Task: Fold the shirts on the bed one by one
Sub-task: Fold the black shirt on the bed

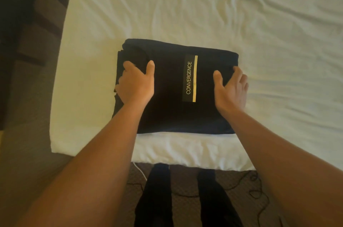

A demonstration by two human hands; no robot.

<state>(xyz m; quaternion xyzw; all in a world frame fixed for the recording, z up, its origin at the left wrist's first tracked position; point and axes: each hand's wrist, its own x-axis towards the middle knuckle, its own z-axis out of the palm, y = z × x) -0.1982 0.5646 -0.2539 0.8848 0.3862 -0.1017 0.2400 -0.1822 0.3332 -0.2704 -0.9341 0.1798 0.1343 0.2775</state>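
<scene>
Black cloth makes up the folded shirt (174,89), which lies in a neat block on the near left part of the bed (241,13). It has a white word and a gold stripe on top. The left hand (136,82) holds the shirt's left edge, with the thumb on top and the fingers curled over the side. The right hand (232,87) holds the right edge the same way, thumb on top and fingers wrapped round the edge. The shirt looks soft and light, so it may flop or come undone if picked up by one corner. Holding both sides at once, with fingers tucked under, should keep the folds together. White sheets on the bed are wrinkled. Dark floor (185,186) with thin wires shows at the near edge.
</scene>
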